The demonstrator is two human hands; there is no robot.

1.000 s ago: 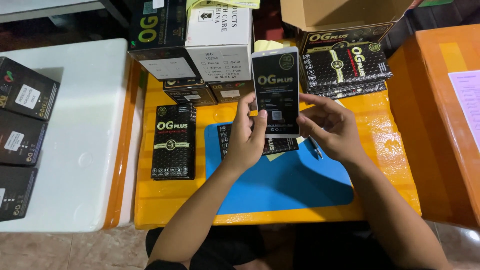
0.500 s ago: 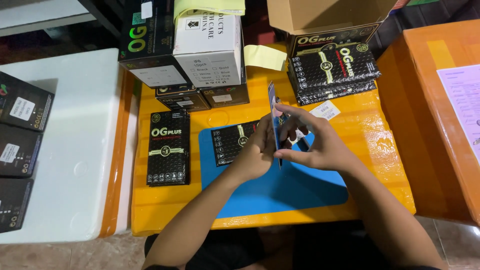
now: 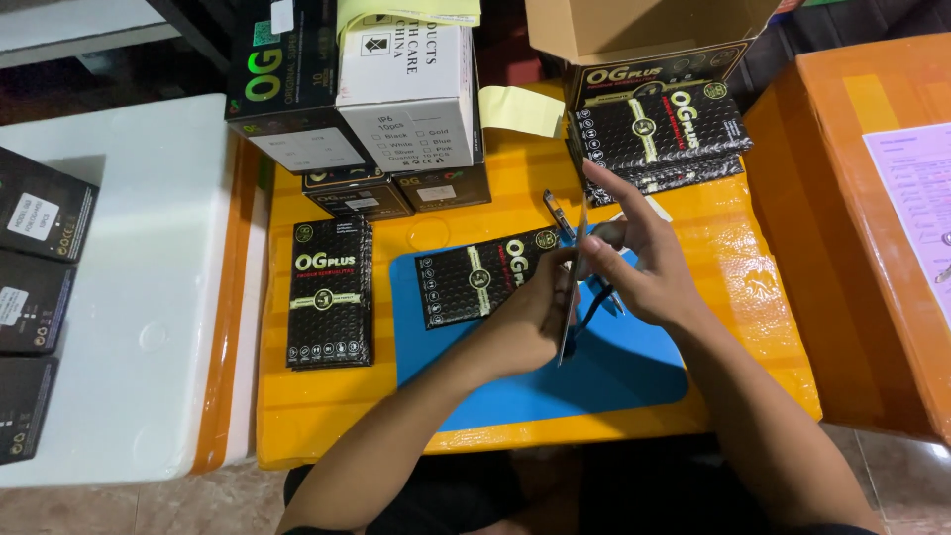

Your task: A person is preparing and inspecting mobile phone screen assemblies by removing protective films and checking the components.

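Both of my hands hold a thin flat phone screen panel (image 3: 566, 337), which is turned edge-on to the camera above the blue mat (image 3: 555, 391). My left hand (image 3: 525, 319) grips its lower part from the left. From the right, my right hand (image 3: 642, 269) holds it with the forefinger stretched up along the panel. A black padded pouch with yellow-green print (image 3: 477, 279) lies on the mat just left of my hands. A thin dark tool (image 3: 555, 210) lies on the mat behind the panel.
On the yellow table (image 3: 317, 421), a second black pouch (image 3: 329, 293) lies left of the mat. At the back stand a black box (image 3: 282, 79), a white box (image 3: 406, 84), a stack of pouches (image 3: 659, 124) and an open cardboard box (image 3: 644, 25). A white foam slab (image 3: 139, 287) lies left, an orange table (image 3: 852, 248) right.
The panel, held upright facing me a second ago, has been turned edge-on and lowered toward the mat. Both hands came down with it.
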